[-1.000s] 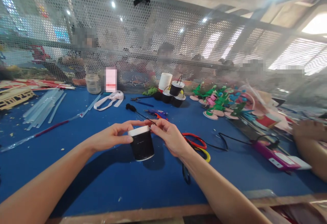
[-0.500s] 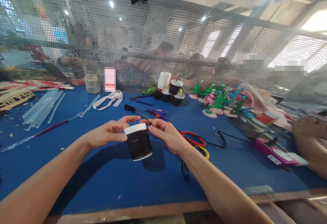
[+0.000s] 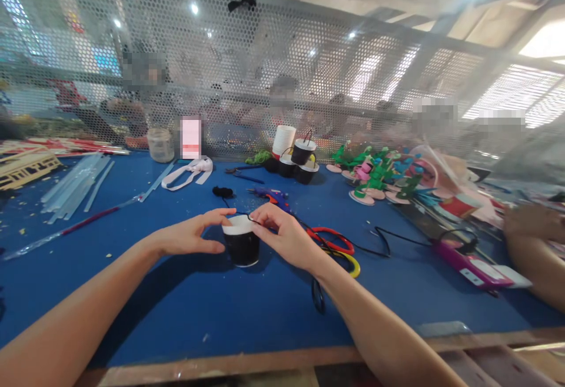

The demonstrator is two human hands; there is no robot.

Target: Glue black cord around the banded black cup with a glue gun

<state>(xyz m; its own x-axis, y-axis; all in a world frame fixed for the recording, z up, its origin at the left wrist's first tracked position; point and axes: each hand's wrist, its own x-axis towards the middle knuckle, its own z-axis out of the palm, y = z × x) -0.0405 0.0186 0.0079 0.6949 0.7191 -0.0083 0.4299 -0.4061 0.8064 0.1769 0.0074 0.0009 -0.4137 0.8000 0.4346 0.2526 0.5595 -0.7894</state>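
Observation:
A small black-sided paper cup point(image 3: 242, 248) with a white rim stands upright on the blue table in front of me. My left hand point(image 3: 194, 233) is at its left side, fingers stretched at the rim and thumb apart from them. My right hand point(image 3: 282, 231) pinches a black cord point(image 3: 249, 217) at the cup's right rim, its fingertips against the cup. The cord runs over the rim toward a small black yarn bundle point(image 3: 222, 192) behind the cup. Behind my hands lies a blue glue gun point(image 3: 274, 199).
Red-and-yellow-handled scissors point(image 3: 335, 240) lie right of my right forearm. Farther right are a purple power strip point(image 3: 468, 269) and another person's arm point(image 3: 534, 246). Similar black cups point(image 3: 304, 152) and green figures point(image 3: 375, 169) stand at the back. Clear glue sticks point(image 3: 73, 190) lie left.
The cup has gone from tilted and lifted to upright on the table. My left hand has loosened from its side. My right hand has brought the cord onto the rim.

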